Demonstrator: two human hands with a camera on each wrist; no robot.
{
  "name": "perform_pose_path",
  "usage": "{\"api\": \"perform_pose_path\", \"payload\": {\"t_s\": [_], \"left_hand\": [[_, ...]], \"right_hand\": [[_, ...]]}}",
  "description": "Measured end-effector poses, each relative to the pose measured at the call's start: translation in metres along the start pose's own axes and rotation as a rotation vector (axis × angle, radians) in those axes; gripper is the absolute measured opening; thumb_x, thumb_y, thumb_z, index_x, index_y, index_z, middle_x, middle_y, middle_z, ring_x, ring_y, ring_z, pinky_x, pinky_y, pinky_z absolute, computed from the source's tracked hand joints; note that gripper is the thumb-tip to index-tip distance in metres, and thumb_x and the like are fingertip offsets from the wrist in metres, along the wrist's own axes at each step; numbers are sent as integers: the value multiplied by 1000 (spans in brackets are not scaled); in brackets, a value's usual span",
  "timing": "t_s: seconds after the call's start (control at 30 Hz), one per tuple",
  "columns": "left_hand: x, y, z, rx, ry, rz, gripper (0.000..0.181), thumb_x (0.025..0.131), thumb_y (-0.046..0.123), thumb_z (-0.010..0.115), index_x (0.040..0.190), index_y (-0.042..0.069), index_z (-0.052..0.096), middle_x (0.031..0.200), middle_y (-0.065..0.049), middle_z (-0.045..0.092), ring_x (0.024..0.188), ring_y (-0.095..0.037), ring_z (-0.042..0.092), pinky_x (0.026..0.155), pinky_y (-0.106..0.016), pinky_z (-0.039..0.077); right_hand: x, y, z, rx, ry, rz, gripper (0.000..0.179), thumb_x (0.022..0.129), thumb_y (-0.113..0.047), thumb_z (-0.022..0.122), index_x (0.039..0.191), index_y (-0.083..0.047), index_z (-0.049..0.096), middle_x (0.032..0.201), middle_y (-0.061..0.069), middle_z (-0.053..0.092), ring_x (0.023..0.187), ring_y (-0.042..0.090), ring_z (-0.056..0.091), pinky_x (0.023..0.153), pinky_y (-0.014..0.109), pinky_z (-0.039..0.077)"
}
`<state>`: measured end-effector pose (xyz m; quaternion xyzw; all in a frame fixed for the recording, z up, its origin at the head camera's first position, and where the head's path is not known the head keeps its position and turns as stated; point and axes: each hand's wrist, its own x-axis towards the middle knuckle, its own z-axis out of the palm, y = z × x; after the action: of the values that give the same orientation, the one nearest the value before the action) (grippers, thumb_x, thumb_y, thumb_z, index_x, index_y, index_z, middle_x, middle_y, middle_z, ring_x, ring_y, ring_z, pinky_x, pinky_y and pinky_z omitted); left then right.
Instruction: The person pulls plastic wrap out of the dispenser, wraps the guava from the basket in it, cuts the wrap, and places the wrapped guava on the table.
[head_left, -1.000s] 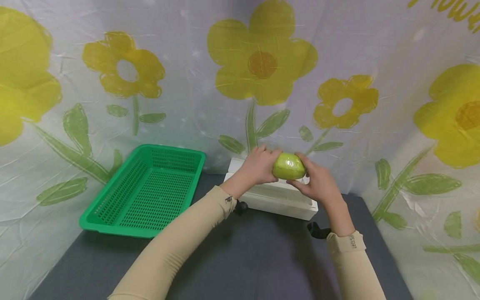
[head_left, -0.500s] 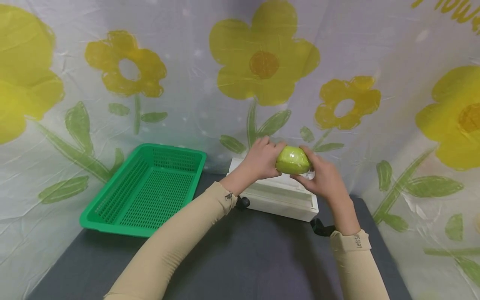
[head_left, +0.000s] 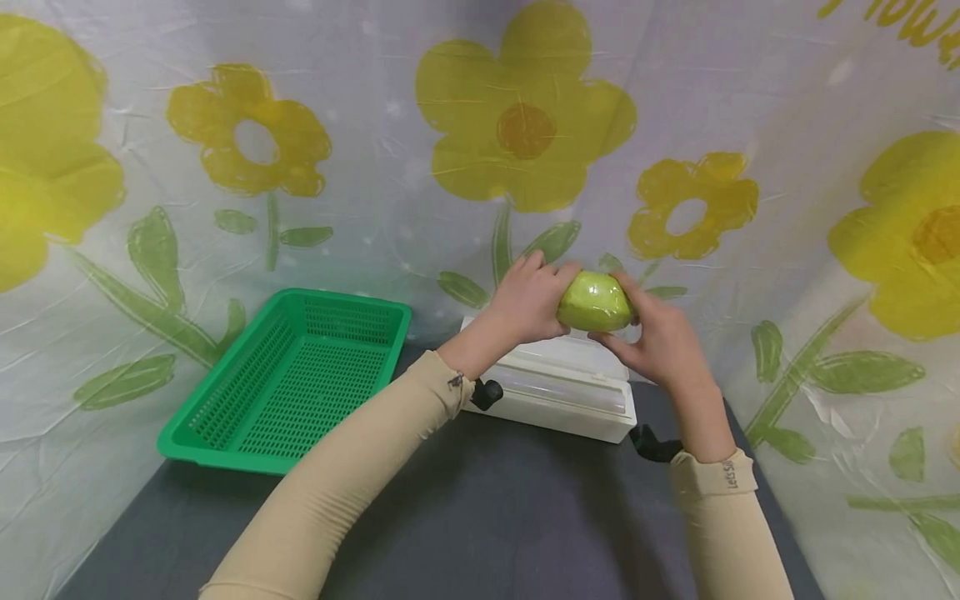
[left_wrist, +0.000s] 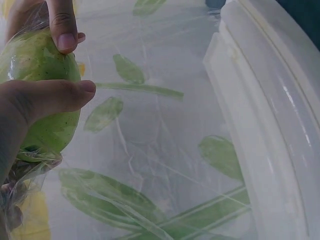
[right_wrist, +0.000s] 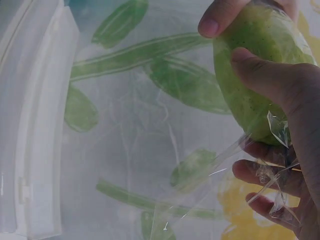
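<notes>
A glossy green fruit (head_left: 596, 302) with small dark specks is held up between both hands, wrapped in clear plastic film. My left hand (head_left: 528, 300) grips its left side, the thumb lying across it in the left wrist view. On the other side my right hand (head_left: 660, 337) pinches it between thumb and fingers. Loose, crumpled film (right_wrist: 270, 175) hangs among the right hand's lower fingers. Below and behind the hands stands a white cling film dispenser (head_left: 555, 423), lid up, a roll of film showing inside. The hands hide part of its lid.
A green perforated plastic basket (head_left: 281, 462) stands to the left on the dark grey tabletop (head_left: 487, 508). A flower-printed curtain (head_left: 375, 208) rises behind the table and along both sides. Black camera mounts (head_left: 487, 393) stick out below the wrists.
Both hands have lifted the wrapped fruit upward and slightly to the right, so more of the dispenser's roll shows. The basket and dispenser stay put.
</notes>
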<state>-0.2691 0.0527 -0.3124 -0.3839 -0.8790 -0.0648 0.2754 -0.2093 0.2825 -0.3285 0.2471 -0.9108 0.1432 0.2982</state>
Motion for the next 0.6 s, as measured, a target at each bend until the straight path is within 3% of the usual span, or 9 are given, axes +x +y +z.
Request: {"api": "perform_pose_path", "payload": {"t_s": [0.33, 0.47, 0.6], "left_hand": [[1, 3, -16, 42, 7, -20, 75, 80, 47, 89, 141, 15, 58, 114, -3, 76, 102, -27, 60, 90, -41, 50], [-11, 12, -18, 64, -16, -26, 77, 80, 48, 89, 142, 15, 57, 115, -3, 75, 105, -27, 59, 94, -42, 47], [-29, 23, -14, 100, 9, -11, 77, 81, 52, 88, 141, 15, 58, 111, -4, 75, 106, -26, 60, 94, -42, 45]], "right_hand": [[7, -3, -11, -11, 61, -75, 90, 77, -21, 96, 154, -9, 50, 111, 23, 74, 84, 39, 71, 72, 55, 56], [-2, -5, -9, -12, 57, -109, 89, 76, -24, 96, 151, -8, 51, 103, 20, 75, 77, 34, 69, 68, 52, 55], [-18, -11, -3, -12, 77, -154, 90, 71, -23, 98, 148, -5, 53, 98, 20, 75, 77, 35, 71, 68, 53, 56]]}}
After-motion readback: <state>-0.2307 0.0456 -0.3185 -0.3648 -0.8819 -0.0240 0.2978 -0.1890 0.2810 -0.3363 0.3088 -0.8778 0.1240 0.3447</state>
